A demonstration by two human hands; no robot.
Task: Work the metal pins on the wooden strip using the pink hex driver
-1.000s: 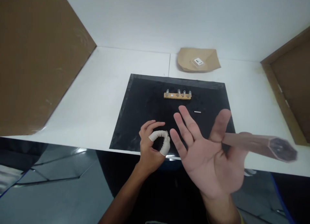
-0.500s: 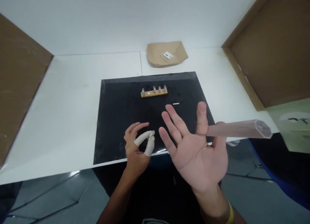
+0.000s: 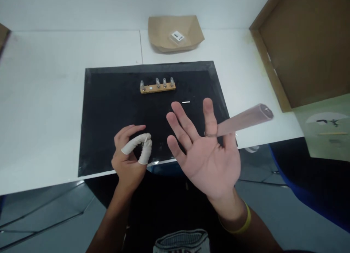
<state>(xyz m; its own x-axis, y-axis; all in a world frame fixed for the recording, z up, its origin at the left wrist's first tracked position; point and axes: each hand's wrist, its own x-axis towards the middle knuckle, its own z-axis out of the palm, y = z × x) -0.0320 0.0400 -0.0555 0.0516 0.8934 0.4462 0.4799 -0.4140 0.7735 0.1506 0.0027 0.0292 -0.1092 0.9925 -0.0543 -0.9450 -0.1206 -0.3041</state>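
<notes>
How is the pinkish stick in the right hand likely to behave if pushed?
The pinkish stick is probably stiff: it juts out straight without sagging. It may be light, as the mostly open right hand carries it. Its end looks roundish, so it might roll.

A brown panel (image 3: pixel 306 49) stands along the right of the white table (image 3: pixel 41 100).

Left hand (image 3: pixel 128 163): off-white finger covers (image 3: pixel 145 152). Right hand (image 3: pixel 212 167): translucent pinkish tube (image 3: pixel 243 120), yellow wristband (image 3: pixel 247 221) below. Black mat (image 3: pixel 109 103) behind both hands. Beyond them: tan strip (image 3: pixel 147 90) with white dot (image 3: pixel 151 88), silvery pin (image 3: pixel 186 102), brown tray (image 3: pixel 161 28), black-and-white label (image 3: pixel 177 36). White worktop (image 3: pixel 49 100).
</notes>
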